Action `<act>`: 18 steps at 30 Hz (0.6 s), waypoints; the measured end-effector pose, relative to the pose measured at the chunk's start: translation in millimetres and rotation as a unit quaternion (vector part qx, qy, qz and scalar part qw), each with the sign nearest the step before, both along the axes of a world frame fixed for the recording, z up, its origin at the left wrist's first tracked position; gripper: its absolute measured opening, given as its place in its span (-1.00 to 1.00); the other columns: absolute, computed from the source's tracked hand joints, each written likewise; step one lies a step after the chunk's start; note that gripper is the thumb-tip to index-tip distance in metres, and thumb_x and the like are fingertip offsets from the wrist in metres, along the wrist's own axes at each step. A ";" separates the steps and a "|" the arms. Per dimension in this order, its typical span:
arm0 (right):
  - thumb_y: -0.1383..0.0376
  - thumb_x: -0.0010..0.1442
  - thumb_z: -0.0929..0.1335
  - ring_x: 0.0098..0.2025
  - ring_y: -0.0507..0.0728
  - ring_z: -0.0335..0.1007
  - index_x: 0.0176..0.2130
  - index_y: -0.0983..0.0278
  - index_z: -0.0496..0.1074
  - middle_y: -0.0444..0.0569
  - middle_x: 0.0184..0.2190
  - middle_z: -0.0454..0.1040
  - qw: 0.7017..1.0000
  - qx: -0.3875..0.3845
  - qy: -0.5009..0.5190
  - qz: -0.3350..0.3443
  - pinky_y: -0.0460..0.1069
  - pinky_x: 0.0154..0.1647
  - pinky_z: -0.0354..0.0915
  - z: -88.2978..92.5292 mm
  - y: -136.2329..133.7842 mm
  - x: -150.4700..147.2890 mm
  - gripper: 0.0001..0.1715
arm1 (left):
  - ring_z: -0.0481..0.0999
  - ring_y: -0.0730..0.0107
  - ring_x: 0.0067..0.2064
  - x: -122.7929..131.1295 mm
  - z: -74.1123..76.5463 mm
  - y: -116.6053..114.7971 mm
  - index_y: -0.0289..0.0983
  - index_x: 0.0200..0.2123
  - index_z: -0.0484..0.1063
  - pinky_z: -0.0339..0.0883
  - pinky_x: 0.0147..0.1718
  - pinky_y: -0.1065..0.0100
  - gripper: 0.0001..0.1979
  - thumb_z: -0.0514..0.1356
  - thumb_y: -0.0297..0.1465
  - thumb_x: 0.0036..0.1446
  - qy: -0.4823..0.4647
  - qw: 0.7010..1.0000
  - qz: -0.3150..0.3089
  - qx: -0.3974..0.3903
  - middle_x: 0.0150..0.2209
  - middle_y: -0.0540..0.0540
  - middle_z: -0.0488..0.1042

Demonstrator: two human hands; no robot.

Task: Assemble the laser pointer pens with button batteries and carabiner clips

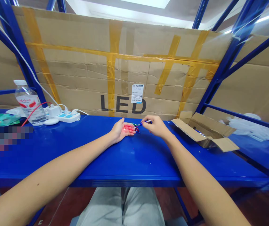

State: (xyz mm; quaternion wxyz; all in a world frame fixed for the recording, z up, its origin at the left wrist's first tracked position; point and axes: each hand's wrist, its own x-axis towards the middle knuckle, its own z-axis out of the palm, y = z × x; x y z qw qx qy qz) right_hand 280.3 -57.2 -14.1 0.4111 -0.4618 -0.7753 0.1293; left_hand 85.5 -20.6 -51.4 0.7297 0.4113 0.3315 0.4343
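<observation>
My left hand (122, 130) lies palm up above the table, its fingers stretched out towards the right. Across those fingers falls a red glow with a small bright spot. My right hand (155, 125) is closed around a small blue torch (146, 122), whose tip points at the left fingers. Just beyond the left fingertips, several slim, shiny coloured pieces (137, 129), green, red and blue, lie side by side on the blue tabletop (134, 163). They look like the same kind of small torch, but are too small to tell surely.
An open cardboard box (205, 130) stands at the right. On the left are a water bottle (29, 103), a white power strip (69, 116) with plugs, and a red cable (34, 110). A large taped cardboard sheet (84, 72) rises behind, between blue metal posts (233, 56).
</observation>
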 end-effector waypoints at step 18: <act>0.07 0.21 0.32 -0.75 -0.04 0.09 -0.22 0.22 0.22 -0.33 -0.71 0.21 0.964 -0.242 0.077 0.082 -0.15 -0.72 0.07 -22.0 9.2 -9.7 -0.69 | 0.43 0.44 -0.56 6.4 -8.9 -16.8 -0.22 -0.23 0.30 0.25 -0.50 0.41 -0.88 0.18 -0.45 0.14 0.254 0.885 0.012 0.390 -0.53 0.07 0.41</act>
